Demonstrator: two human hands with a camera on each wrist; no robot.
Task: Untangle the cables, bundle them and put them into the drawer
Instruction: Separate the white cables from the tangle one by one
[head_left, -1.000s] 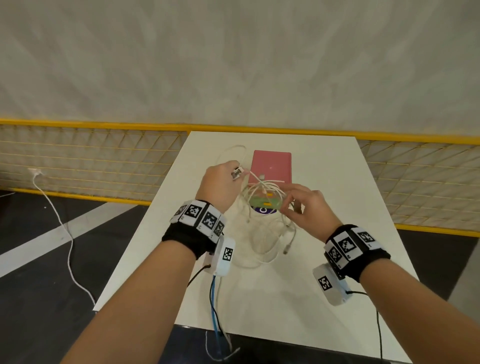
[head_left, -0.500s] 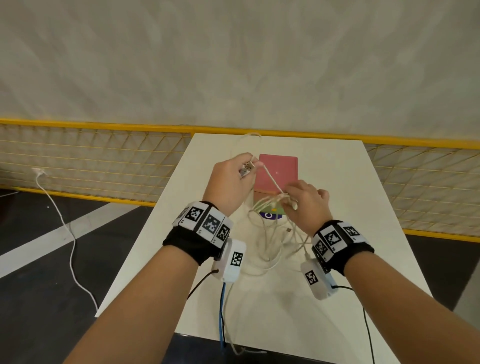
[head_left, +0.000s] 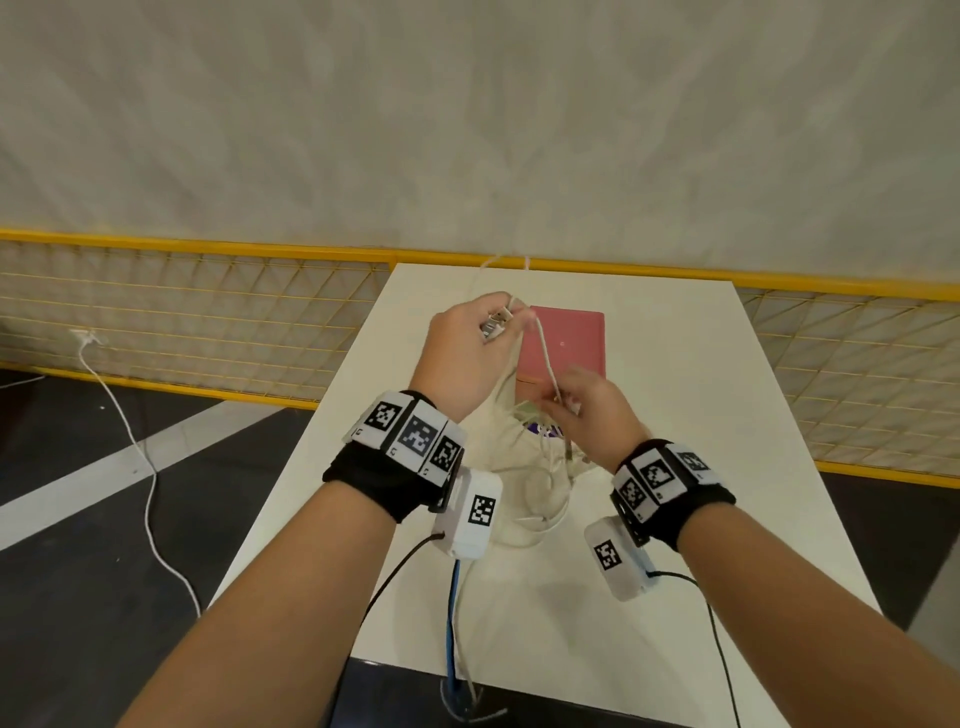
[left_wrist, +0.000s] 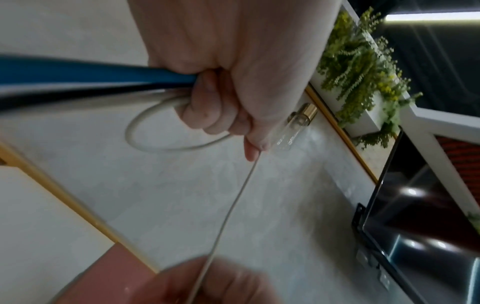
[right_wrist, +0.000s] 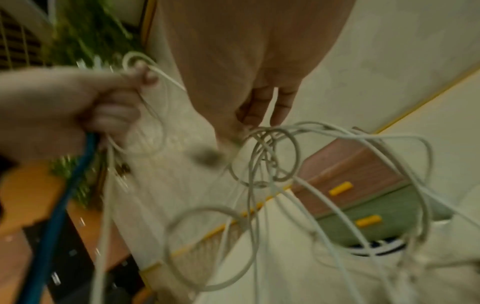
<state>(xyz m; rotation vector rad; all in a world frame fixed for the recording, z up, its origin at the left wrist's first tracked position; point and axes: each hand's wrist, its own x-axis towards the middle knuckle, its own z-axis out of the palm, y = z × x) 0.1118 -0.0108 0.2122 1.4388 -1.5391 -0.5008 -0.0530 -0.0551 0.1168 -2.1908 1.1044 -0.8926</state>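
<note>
A tangle of white cables (head_left: 540, 483) lies on the white table (head_left: 701, 467) and hangs up to both hands. My left hand (head_left: 498, 322) is raised and grips a silver USB plug (head_left: 496, 326), a white loop (left_wrist: 145, 131) and a blue cable (left_wrist: 103, 75) in its fist. One thin white strand (head_left: 545, 358) runs taut from it down to my right hand (head_left: 561, 400), which pinches the strand above the knot of loops (right_wrist: 265, 156). Behind the hands stands a small drawer box (head_left: 569, 338) with a pink top, a pink drawer (right_wrist: 345, 174) and a green drawer (right_wrist: 369, 218).
The blue cable (head_left: 453, 623) hangs over the table's near edge. A yellow mesh fence (head_left: 182, 312) runs behind the table below a pale wall. A white cord (head_left: 140, 457) lies on the dark floor to the left.
Both hands have lifted and moved away from me. The right hand closed in toward the left, and the strand between them now runs straight and taut.
</note>
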